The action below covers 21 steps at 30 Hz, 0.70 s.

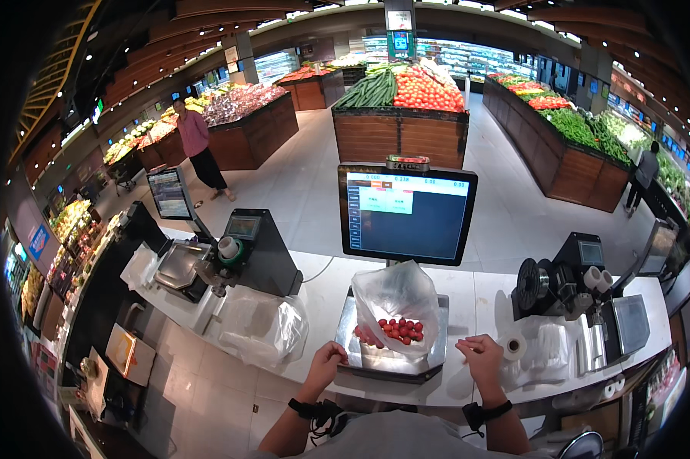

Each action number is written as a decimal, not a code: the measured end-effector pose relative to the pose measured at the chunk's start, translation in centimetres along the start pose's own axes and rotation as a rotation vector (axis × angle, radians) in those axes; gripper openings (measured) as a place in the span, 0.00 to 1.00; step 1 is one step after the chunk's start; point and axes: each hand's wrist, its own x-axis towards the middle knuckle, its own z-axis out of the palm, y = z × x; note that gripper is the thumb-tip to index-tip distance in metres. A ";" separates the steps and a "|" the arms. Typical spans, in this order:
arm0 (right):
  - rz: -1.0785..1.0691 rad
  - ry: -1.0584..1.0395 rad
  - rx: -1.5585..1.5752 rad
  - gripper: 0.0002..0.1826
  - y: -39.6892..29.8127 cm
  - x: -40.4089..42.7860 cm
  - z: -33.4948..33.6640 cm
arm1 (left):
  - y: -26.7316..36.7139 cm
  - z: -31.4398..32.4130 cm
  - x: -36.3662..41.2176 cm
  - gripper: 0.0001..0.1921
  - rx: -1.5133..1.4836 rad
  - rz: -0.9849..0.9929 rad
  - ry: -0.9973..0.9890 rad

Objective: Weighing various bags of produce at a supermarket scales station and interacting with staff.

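A clear plastic bag (392, 290) stands with its mouth gaping on the metal weighing scale (443, 321). Small round red fruits (401, 330), possibly cherry tomatoes, lie in its lower part. My left hand (326, 360) hovers at the scale's front left corner, fingers loosely curled and nothing visible in them. To the right of the scale, apart from it, my right hand (482, 354) is raised over the white counter (461, 367) with bent fingers and no object visible. Behind the bag rises the scale's lit screen (408, 215), which bears writing and numbers.
Folded plastic bags (262, 327) lie left of the scale, beside a black bag-sealing machine (264, 246). Another such machine (569, 275), a white roll (513, 346) and more bags (543, 350) are at right. Beyond the counter are a produce stand (401, 132) and a person (194, 137).
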 end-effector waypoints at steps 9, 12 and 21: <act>-0.025 0.113 -0.117 0.13 3.1 1.4 -1.1 | -2.8 -0.6 1.7 0.06 0.190 0.027 -0.003; -0.102 -0.189 -0.338 0.28 1.4 1.7 -0.3 | -1.7 0.1 3.0 0.19 0.383 0.099 0.062; -0.339 -0.546 0.014 0.61 1.9 4.4 10.5 | 1.8 4.6 10.0 0.35 0.593 0.226 -0.250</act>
